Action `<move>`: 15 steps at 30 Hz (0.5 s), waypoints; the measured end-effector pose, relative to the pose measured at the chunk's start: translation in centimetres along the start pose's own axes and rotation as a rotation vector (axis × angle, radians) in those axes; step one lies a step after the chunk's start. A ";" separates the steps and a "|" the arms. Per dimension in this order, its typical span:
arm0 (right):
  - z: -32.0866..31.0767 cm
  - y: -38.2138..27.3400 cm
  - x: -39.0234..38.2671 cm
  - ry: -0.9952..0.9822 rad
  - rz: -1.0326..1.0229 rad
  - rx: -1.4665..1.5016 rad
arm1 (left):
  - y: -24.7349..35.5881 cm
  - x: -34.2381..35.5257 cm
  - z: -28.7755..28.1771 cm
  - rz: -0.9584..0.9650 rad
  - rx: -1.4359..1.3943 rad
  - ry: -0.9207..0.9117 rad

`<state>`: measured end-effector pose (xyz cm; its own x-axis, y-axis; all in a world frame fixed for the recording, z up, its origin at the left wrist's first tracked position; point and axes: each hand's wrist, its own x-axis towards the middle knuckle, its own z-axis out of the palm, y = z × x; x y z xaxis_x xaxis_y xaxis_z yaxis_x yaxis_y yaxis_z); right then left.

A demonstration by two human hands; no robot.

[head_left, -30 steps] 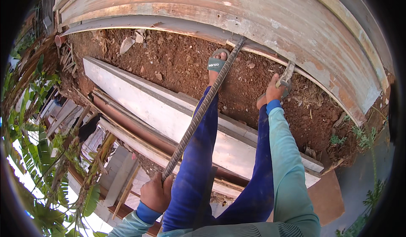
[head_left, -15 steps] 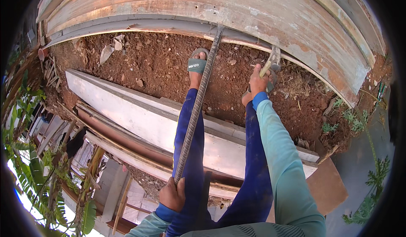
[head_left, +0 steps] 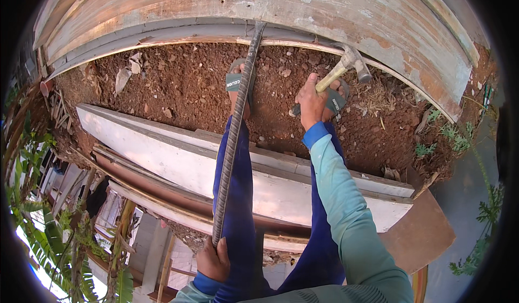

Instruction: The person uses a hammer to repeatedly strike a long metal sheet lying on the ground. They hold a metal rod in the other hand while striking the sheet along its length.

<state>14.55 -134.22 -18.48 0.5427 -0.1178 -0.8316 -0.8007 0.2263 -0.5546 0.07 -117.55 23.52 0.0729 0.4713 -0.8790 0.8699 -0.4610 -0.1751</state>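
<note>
Red-brown soil (head_left: 178, 95) fills the ground below us, strewn with small stones and a few dry leaves. We stand on it in blue trousers and sandals, looking straight down past our own legs.

Our left hand (head_left: 213, 260) is closed around the lower end of a long ribbed steel bar (head_left: 233, 132). It runs up from that fist, crosses over the left leg and the left sandal (head_left: 237, 81), and its far end reaches the foot of the weathered wooden boards (head_left: 259, 8) that curve along the top of the view.

Our right hand (head_left: 312, 100), at the end of a pale green sleeve with a blue cuff, is wrapped tight around the wooden handle of a claw hammer (head_left: 346, 65). Its metal head is raised just in front of the boards, to the right of the bar's far end and well apart from it.

Behind our legs lie long whitewashed planks (head_left: 162, 151), stacked along the edge of the soil. A flat brown board (head_left: 419, 232) lies at the lower right beside them. Green leaves (head_left: 43, 232) show at the far lower left.
</note>
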 end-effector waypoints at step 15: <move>-0.3 -4.3 -2.3 0.136 0.031 -0.182 | -1.7 1.7 -1.8 0.079 -0.012 -0.067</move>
<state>16.61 -135.22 -14.17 0.4880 -0.2460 -0.8375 -0.8556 0.0551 -0.5147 -0.37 -114.61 23.17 0.1085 0.3823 -0.9176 0.8684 -0.4857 -0.0997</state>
